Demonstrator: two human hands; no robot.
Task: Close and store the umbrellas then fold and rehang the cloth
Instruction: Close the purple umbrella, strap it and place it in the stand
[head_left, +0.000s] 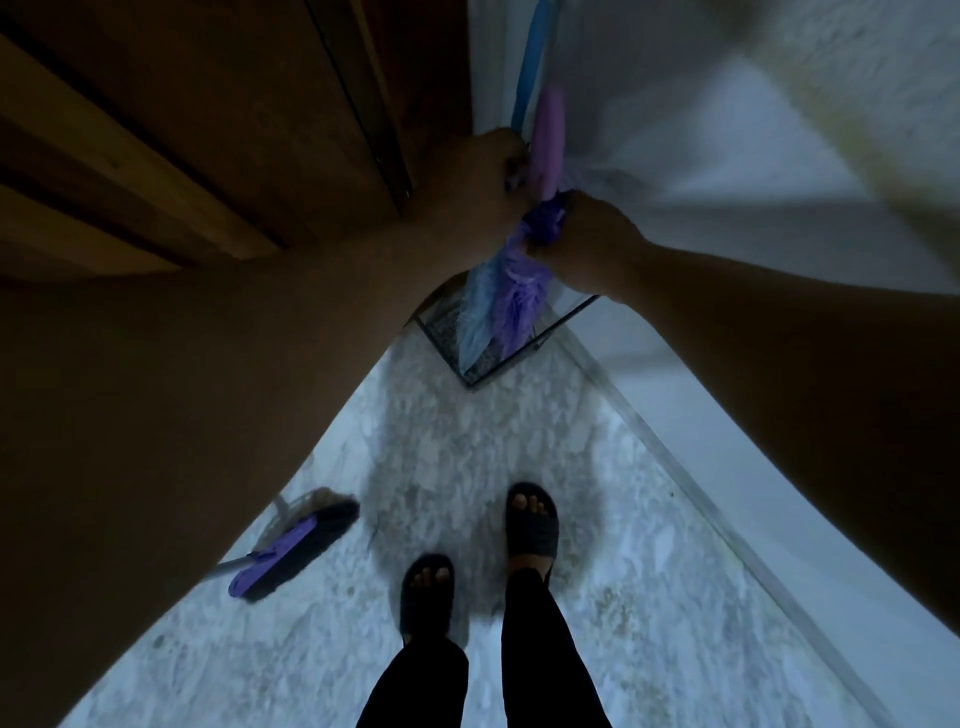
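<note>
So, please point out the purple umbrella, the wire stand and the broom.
purple umbrella (514, 306), head view, on its folded canopy.
wire stand (511, 361), head view, on its front rim.
broom (275, 558), head view, on its purple head.

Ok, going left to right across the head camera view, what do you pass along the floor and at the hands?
Wooden door → purple broom → left foot → left hand → right foot → right hand → white wall. The folded umbrellas sit between the hands, so I left them out.

door (208, 130): wood, matt | umbrellas (511, 301): cloth (crumpled) | floor (467, 467): speckled stone
</note>
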